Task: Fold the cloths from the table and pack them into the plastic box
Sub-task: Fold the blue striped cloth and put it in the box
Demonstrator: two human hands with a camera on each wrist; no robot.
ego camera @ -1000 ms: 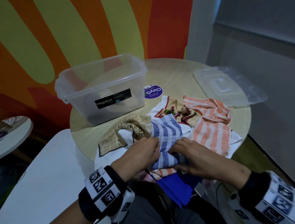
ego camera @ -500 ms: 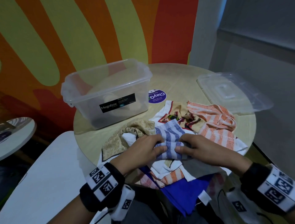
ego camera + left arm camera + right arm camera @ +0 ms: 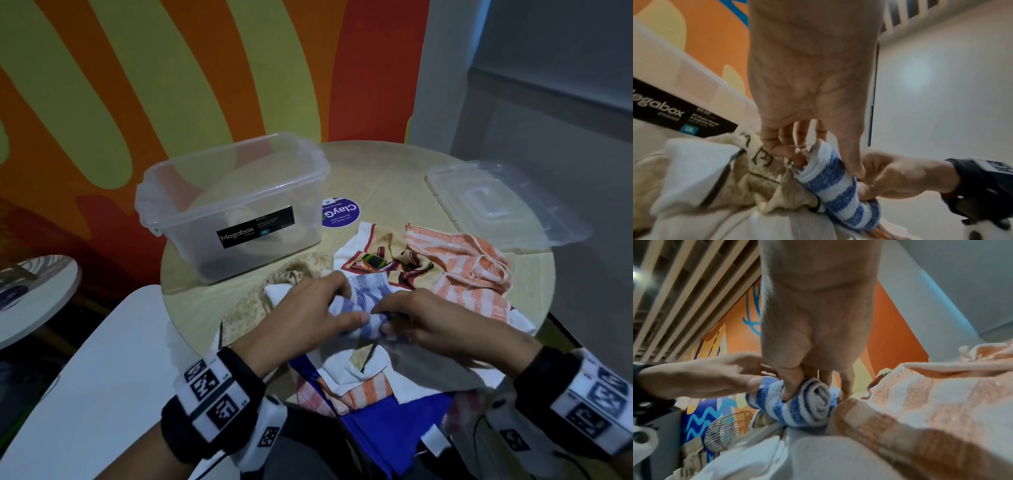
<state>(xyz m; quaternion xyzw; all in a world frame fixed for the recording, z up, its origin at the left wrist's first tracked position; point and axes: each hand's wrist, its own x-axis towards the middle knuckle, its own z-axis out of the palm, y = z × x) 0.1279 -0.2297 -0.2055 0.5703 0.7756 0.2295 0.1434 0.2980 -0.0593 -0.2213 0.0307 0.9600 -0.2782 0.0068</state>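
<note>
Blue-and-white striped cloth (image 3: 368, 301), soft terry, is rolled into a tight cylinder at the near centre of the round desk (image 3: 387, 171). Left hand (image 3: 308, 308) and right hand (image 3: 431, 318) both clamp their grip around it. Half a second ago more cloth lay flat. Clear plastic box (image 3: 233, 205) stands far left.

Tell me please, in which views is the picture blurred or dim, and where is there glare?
Head view: dim overall, the blue striped cloth smeared by motion, soft glare on the plastic box. Left wrist view: the right hand slightly blurred, a pale glare patch on the wall. Right wrist view: the orange striped cloth close and out of focus.
</note>
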